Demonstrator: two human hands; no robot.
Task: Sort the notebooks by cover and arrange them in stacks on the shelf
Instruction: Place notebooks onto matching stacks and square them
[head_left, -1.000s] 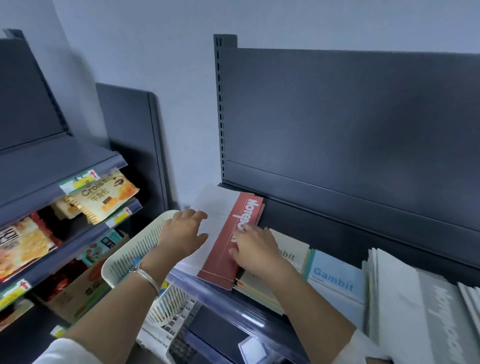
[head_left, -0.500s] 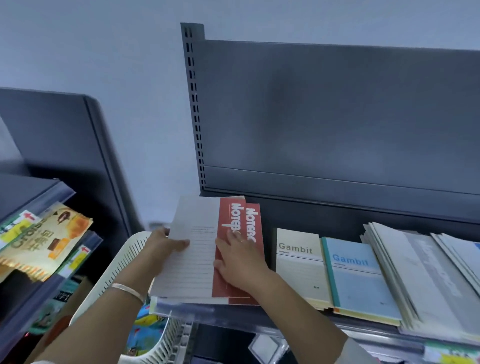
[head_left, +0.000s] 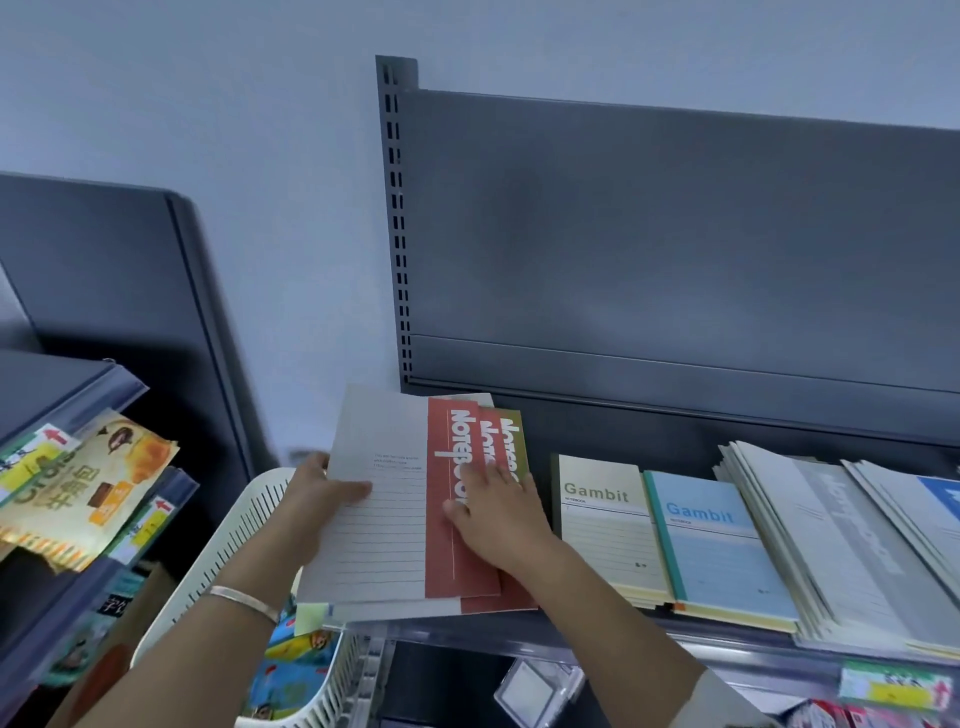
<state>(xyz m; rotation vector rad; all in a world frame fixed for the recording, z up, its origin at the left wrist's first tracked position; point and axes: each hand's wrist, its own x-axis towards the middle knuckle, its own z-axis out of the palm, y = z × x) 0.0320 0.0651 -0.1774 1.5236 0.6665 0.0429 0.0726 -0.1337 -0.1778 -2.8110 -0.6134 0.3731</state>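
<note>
The left hand (head_left: 322, 499) grips the top notebook (head_left: 384, 519) by its left edge, thumb laid over the lined grey cover. The right hand (head_left: 498, 514) lies flat with straight fingers, pressing on the red-banded pile (head_left: 483, 587) beneath it. That pile sits skewed and fanned at the left end of the shelf (head_left: 623, 431). Its left side appears to hang out past the shelf's end, above the white basket (head_left: 234, 545) at seven o'clock.

I'd call that the main risk: if the pressing hand eases off or the top copy is tugged leftward, the loose covers could slide off into the basket. A second worry is the olive-banded notebook (head_left: 515, 431) peeping out at one o'clock of the pile. Squared up with the red ones, it would leave a mixed stack.

At three o'clock a cream Gambit notebook (head_left: 608, 525) and a blue Gambit notebook (head_left: 717, 561) lie side by side, touching. Beyond them is a splayed grey heap (head_left: 841, 545) whose near edges reach the front rail (head_left: 519, 642), so a careless forearm could shove it over.

The shelf is dark metal, and a dark back panel (head_left: 675, 234) rises at twelve o'clock against a pale wall (head_left: 208, 130). At nine o'clock another rack holds snack packets (head_left: 88, 488).
</note>
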